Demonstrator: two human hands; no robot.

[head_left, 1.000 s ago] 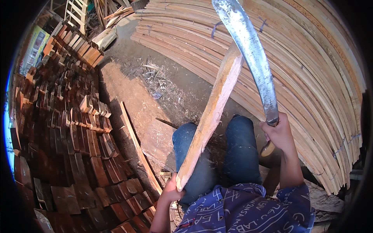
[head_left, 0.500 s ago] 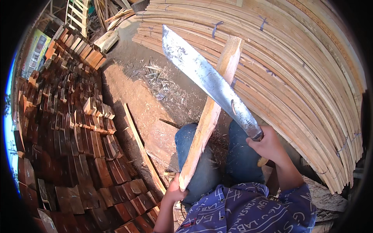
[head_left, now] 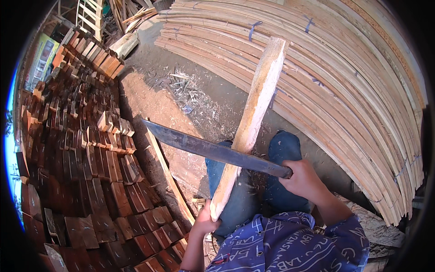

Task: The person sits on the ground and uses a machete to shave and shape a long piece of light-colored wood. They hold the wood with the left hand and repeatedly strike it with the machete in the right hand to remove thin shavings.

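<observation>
A long machete point(head_left: 204, 149) with a dark, broad blade is gripped at its handle by my right hand point(head_left: 301, 179), in front of my right knee. Its blade points left and crosses over the lower half of a rough wooden stick point(head_left: 258, 104); whether the edge touches the wood I cannot tell. My left hand point(head_left: 207, 220) is closed round the near end of that stick beside my left thigh. The stick slants away from me, up and to the right, with pale, freshly cut wood along its side.
Stacked dark wood blocks point(head_left: 86, 181) fill the left side. Bundles of long thin strips point(head_left: 317, 90), tied with bands, curve along the right and far side. A narrow batten point(head_left: 167, 174) lies beside the stack. Wood shavings point(head_left: 190, 90) litter the ground ahead.
The machete has swung down and to the left, from pointing up and away to lying across the stick. My right hand is slightly lower. My left hand keeps its hold.
</observation>
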